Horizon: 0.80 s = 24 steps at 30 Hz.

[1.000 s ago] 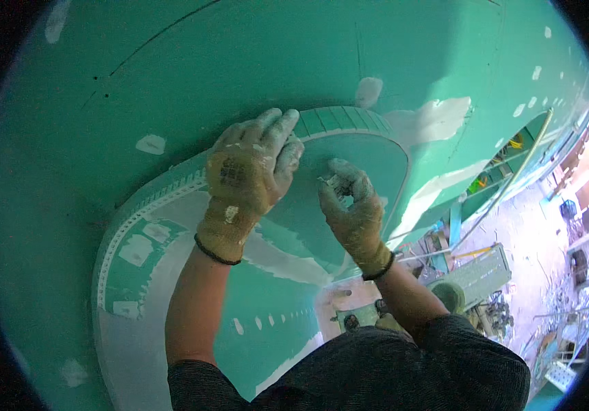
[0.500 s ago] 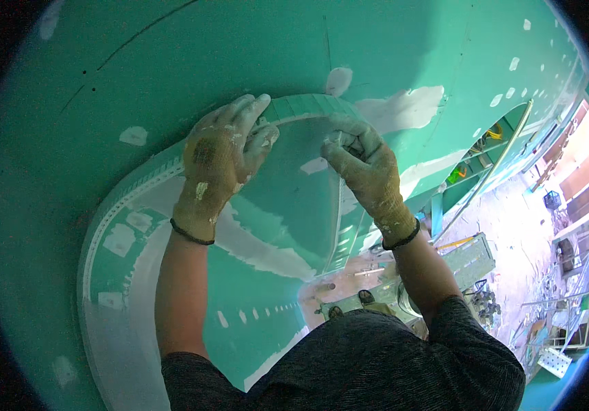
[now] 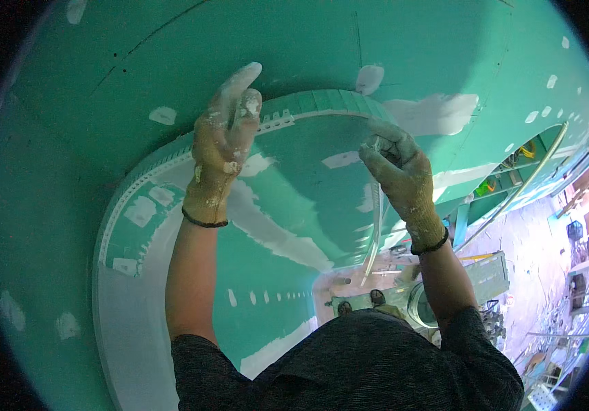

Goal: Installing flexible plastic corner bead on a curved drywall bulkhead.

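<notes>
My left hand point(image 3: 229, 123), in a dusty tan glove, rests at the curved raised edge point(image 3: 318, 103) of a green board surface, fingers stretched upward. A white perforated strip point(image 3: 277, 122) follows that edge beside it. My right hand point(image 3: 397, 161), also gloved and dusty, is pinched on a white strip point(image 3: 377, 226) near the curve's right end; the strip's loose length hangs below it. Pale filler patches point(image 3: 435, 109) mark the surrounding green boards. The exact grip point is hidden by my right fingers.
My feet stand on a narrow plank point(image 3: 342, 301) far below, with a round container point(image 3: 421, 305) beside it. At right, an opening point(image 3: 517, 161) in the green boards has a pale rail along it. Metal frames and scattered material lie on the lower floor point(image 3: 527, 233).
My left fingers have straightened and turned upward along the edge. My right hand has moved up and right to the curved edge, and the strip's loose length now hangs visibly below it.
</notes>
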Each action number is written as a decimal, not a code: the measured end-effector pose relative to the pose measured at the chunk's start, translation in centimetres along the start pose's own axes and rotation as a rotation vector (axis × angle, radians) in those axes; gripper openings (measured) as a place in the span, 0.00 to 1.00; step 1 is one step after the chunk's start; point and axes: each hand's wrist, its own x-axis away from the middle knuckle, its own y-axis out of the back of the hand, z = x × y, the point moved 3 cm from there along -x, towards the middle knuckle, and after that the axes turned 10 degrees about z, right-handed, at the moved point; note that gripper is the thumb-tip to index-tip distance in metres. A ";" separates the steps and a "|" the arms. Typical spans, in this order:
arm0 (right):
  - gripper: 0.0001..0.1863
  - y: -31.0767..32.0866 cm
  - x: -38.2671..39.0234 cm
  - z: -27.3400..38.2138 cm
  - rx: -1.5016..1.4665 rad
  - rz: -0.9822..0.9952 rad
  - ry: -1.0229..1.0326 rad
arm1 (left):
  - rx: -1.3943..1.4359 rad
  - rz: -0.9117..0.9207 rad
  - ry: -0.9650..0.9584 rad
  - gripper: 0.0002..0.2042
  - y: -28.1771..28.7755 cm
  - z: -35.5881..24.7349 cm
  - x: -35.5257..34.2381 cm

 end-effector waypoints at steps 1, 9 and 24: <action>0.23 0.1 0.0 -0.1 -0.006 0.009 -0.002 | -0.041 -0.005 -0.037 0.20 0.0 -0.2 0.0; 0.20 1.0 -0.2 -1.3 0.011 -0.006 0.040 | -0.552 -0.058 -0.271 0.23 0.2 0.6 0.0; 0.24 2.9 -0.6 -1.1 -0.173 0.129 0.021 | -0.625 0.011 -0.141 0.26 -4.0 -5.8 8.4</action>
